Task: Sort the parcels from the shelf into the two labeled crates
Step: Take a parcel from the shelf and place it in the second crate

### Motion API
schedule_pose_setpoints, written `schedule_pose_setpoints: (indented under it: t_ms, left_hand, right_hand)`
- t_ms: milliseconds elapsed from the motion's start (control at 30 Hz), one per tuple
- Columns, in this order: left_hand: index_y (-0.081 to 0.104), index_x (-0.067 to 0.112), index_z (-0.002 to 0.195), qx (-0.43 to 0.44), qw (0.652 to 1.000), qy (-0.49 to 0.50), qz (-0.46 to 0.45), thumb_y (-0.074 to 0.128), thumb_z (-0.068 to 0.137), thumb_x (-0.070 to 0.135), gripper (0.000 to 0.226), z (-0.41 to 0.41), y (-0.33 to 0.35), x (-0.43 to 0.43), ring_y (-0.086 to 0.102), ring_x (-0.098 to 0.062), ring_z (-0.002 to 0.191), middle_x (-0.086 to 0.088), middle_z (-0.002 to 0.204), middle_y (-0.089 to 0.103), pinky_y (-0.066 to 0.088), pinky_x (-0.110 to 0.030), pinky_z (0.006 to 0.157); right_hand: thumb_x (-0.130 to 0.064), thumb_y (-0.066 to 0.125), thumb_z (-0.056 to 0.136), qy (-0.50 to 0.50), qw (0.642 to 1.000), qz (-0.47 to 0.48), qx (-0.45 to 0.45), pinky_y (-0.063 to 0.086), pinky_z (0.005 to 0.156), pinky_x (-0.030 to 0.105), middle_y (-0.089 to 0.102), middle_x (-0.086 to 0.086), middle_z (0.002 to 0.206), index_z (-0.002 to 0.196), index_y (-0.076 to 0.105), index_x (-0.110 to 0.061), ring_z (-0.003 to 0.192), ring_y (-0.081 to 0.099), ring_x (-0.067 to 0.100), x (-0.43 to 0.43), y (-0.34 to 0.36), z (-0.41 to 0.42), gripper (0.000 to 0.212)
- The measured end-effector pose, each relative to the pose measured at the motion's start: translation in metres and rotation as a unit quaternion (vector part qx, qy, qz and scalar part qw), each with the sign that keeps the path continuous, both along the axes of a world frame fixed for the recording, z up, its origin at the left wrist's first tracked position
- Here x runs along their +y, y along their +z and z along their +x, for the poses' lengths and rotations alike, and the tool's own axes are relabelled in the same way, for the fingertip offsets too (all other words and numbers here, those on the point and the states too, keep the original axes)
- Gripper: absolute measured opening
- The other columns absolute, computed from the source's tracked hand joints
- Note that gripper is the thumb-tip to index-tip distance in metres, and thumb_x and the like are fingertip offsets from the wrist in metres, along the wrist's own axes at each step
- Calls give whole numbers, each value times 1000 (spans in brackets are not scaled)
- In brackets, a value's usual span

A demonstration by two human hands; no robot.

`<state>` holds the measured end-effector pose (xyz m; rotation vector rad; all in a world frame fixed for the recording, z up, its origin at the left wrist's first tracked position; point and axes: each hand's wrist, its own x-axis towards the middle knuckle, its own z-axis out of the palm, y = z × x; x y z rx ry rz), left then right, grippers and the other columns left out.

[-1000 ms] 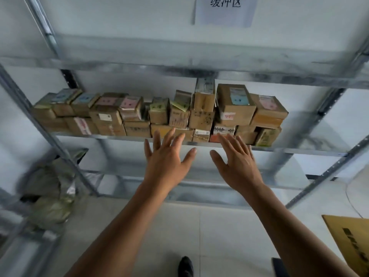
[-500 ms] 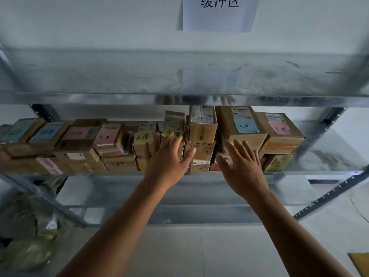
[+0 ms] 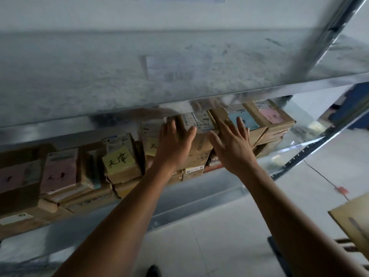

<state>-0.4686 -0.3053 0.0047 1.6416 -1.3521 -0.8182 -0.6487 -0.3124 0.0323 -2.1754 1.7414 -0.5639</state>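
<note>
Up on the galvanized steel shelf, both hands reach the tall white-labelled cardboard parcel — left hand flat against its left side, right hand beside its right edge — fingers splayed, not clamped. Square taped boxes crowd around.

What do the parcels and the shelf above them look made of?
Brown box parcels: matte corrugated cardboard, judging by creased corners and torn edges, with paper labels and coloured sticky notes. Grey shelf board: likely galvanised steel, given its mottled, dull sheen and reflective front lip.
</note>
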Motion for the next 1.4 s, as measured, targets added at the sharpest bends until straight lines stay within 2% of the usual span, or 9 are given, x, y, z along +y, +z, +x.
schedule_pose_setpoints:
  t_ms: [200,333,433,600,733,867,1067,1233,1400]
  left_hand:
    - [46,34,146,107,994,-15,-12,45,85,71,70,5,2,5,54,-23,130,-1,142,55,46,-52,108]
    - [46,31,147,141,989,-38,-32,48,96,50,55,6,5,28,61,-12,111,-1,134,59,53,-26,91]
    - [39,43,150,148,986,-69,-38,45,91,57,61,8,1,50,57,-10,123,6,145,53,52,-29,94]
    - [39,49,147,169,981,-77,-52,54,91,50,58,4,0,103,55,-3,128,12,144,55,54,-36,100]
    - [39,44,147,174,978,-109,-39,57,84,47,65,-1,-10,138,57,-13,130,7,143,57,56,-44,100]
    - [30,46,153,159,973,-164,-36,57,82,45,77,-25,-7,178,49,-18,139,8,152,47,55,-47,102]
    - [35,46,151,100,964,-245,-3,45,91,59,62,-86,0,236,40,-10,143,14,157,41,40,-43,115]
    - [39,37,151,41,965,-260,1,49,85,69,74,-140,5,259,36,-13,145,12,160,36,35,-46,118]
    - [31,38,155,62,924,-375,32,60,74,79,96,-198,21,256,35,-16,146,6,162,36,33,-42,117]
  right_hand:
    - [-73,30,94,-33,997,12,-75,-13,127,52,27,-4,171,162,33,-34,160,-12,19,13,-3,20,78]
    - [-76,43,90,-81,978,36,-187,17,126,64,36,-1,166,153,43,-41,159,10,26,34,-4,31,72]
    - [-87,50,85,-71,953,38,-293,46,109,62,56,-7,146,134,44,-53,142,43,31,49,-13,33,59]
    - [-74,59,90,-59,920,30,-387,65,83,46,64,5,130,115,42,-44,114,70,19,91,-15,34,43]
    - [-47,63,99,-49,893,26,-447,64,86,36,59,5,135,133,42,-38,112,70,7,129,-31,23,41]
    - [-67,73,82,-70,877,26,-475,55,105,52,48,3,150,146,40,-60,137,54,22,177,-40,-7,72]
    - [-49,72,84,-136,829,-5,-543,61,96,50,46,7,147,141,47,-60,126,63,21,277,-48,-79,63]
    - [-36,66,90,-196,824,-3,-532,63,87,37,47,9,147,149,44,-46,122,64,16,365,-59,-148,64]
    - [-28,65,91,-205,836,35,-508,62,87,39,55,4,141,149,43,-40,120,66,15,431,-42,-202,63]
